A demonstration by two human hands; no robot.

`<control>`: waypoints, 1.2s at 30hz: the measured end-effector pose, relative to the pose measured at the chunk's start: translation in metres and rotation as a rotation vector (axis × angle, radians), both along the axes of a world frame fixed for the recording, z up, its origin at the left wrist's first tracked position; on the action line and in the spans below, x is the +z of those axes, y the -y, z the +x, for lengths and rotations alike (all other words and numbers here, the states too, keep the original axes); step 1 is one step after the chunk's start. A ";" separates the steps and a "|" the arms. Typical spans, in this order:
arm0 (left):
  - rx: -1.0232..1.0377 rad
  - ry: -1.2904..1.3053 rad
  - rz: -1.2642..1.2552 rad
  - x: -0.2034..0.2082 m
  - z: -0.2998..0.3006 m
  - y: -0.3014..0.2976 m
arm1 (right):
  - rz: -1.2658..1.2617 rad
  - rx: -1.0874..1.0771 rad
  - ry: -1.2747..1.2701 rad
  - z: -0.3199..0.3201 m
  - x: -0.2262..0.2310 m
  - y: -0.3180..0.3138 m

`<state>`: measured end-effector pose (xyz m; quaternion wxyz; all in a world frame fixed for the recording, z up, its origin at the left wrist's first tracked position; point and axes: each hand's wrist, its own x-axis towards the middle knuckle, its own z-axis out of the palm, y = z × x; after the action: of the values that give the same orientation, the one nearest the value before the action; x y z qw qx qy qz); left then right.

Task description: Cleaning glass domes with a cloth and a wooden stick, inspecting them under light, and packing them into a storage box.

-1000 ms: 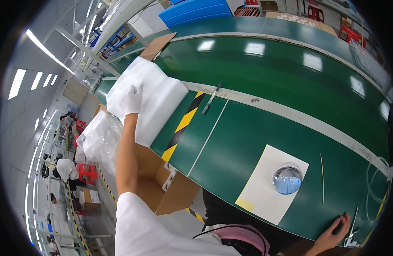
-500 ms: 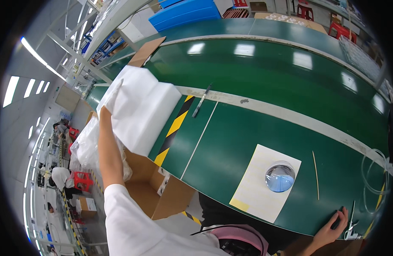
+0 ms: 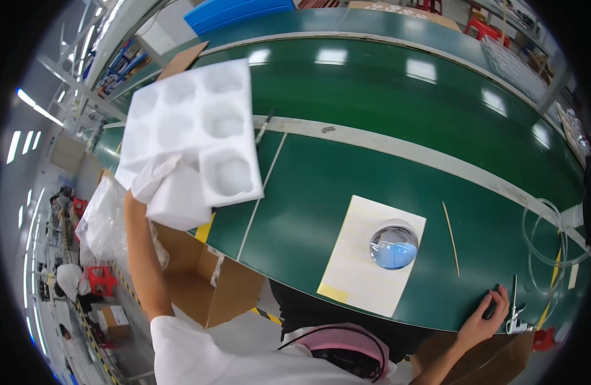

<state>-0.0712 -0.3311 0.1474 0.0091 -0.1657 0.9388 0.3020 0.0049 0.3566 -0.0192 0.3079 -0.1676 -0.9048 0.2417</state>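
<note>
In a white glove, my left hand [image 3: 155, 181] grips the lower edge of a white foam tray [image 3: 199, 140], fingers closed. Rows of round pockets face up in the tray, which is tilted. Below the fingers juts a white foam piece [image 3: 180, 202]; whether it is joined to the tray I cannot tell. My bare right hand [image 3: 489, 317] rests at the bench's front edge with fingers curled around a dark spot that I cannot make out. A clear round glass piece [image 3: 393, 247] with a bluish lower part sits on a white paper sheet [image 3: 346, 269].
A thin wooden stick [image 3: 450, 239] lies right of the paper. Beside my right hand is a metal air gun [image 3: 517, 321], with clear tubing [image 3: 529, 240] beyond. A pen [image 3: 265, 125] lies near the tray. Below it stand a cardboard box [image 3: 234, 292] and clear plastic bags [image 3: 106, 221].
The foam has been turned so its pocketed face shows, and it has swung over the striped tape toward the pen. My view has shifted; my right hand stays at the bench edge.
</note>
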 end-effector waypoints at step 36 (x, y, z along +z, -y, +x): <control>-0.643 -1.000 -0.164 -0.078 0.018 -0.297 | 0.007 -0.060 0.000 -0.003 0.006 0.004</control>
<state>-0.0529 -0.0344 0.0696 -0.3557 0.2885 0.8525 0.2520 0.0022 0.3523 -0.0129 0.3156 -0.1934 -0.9002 0.2294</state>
